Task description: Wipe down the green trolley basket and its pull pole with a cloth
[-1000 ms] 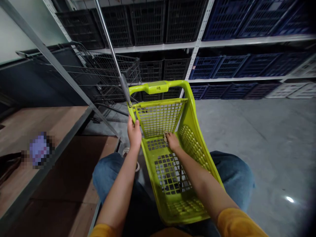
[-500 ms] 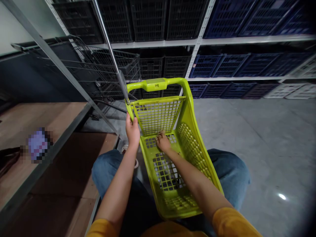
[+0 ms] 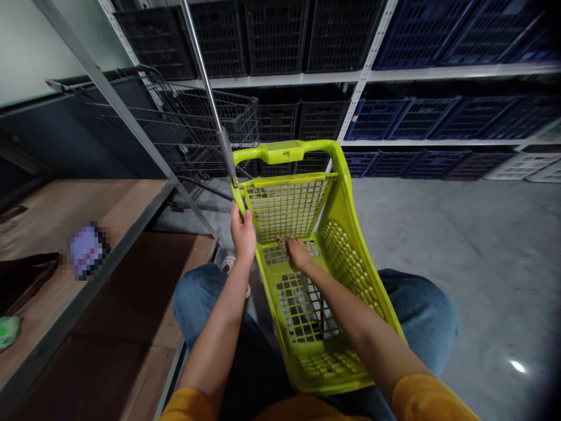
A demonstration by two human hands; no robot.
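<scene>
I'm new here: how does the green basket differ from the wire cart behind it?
The green basket is bright lime; the wire cart, dark grey. The basket has a thick rim; the cart, thin wires. The left hand grips the basket; neither hand touches the cart. Both have openwork sides.

Single head-worn view, facing forward and down, close above a yellow-green basket (image 3: pixel 348 257), shelves (image 3: pixel 438 73) beyond

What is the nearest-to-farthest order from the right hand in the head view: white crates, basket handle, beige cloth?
1. Beige cloth: touching the right hand.
2. Basket handle: ahead, higher up.
3. White crates: far right, in the background.
</scene>
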